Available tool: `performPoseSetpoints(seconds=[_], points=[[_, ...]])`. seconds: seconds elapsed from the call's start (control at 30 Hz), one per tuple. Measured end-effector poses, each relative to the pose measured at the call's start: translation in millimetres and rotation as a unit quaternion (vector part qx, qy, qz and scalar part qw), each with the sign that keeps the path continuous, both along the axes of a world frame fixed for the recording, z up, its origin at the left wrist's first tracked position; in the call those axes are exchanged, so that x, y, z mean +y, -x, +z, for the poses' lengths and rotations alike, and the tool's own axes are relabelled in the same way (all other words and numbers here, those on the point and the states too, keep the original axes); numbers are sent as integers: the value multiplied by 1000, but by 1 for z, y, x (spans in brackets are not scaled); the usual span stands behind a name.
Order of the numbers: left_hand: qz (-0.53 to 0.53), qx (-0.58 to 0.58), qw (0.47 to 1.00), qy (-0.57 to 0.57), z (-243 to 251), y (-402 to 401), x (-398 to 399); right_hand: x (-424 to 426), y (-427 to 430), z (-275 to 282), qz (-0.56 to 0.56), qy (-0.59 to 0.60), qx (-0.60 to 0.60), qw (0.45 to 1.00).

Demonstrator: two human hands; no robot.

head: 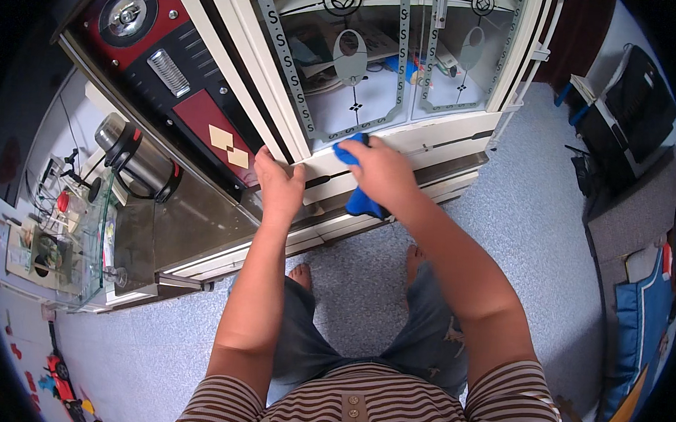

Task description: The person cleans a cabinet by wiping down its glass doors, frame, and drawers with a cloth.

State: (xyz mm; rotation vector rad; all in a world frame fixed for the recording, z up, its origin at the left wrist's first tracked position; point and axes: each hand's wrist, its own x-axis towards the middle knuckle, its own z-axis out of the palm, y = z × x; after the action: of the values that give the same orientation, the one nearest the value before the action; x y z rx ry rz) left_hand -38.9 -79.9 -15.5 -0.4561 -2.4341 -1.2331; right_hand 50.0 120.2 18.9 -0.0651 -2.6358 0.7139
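My right hand (382,170) grips a blue cloth with dark edging (364,203) against the white lower frame of a glass-fronted cabinet (455,125). Part of the cloth shows above the fingers, and another part hangs below the palm. To the left, my left hand (280,183) rests with its fingers apart on the cabinet's corner post, beside a tall speaker panel (199,75) in red and black. Above both hands are patterned glass doors (351,107), with papers and small items behind them. Some of the left fingertips are hidden by the post.
A steel vacuum jug (148,157) stands on a dark countertop (190,216) at the left, near a glass shelf (102,240) and cables. Toy vehicles (62,374) lie on the floor at lower left. A grey sofa (626,229) and a blue cushion (638,331) are at the right.
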Motion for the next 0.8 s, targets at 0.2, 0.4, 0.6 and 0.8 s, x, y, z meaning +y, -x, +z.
performPoseSetpoints(seconds=[0.2, 0.4, 0.6, 0.8], points=[[-13, -13, 1000, -16, -2, 1, 0, -19, 3, -4, 46, -32, 24, 998], [-48, -85, 993, -62, 3, 12, -12, 28, 4, 5, -3, 3, -20, 1000], [-49, -81, 994, -55, 12, 9, -13, 122, -7, 1, -149, 35, -52, 987], [-37, -73, 996, -44, 12, 5, -13, 165, -22, -4, -328, 49, -57, 942]])
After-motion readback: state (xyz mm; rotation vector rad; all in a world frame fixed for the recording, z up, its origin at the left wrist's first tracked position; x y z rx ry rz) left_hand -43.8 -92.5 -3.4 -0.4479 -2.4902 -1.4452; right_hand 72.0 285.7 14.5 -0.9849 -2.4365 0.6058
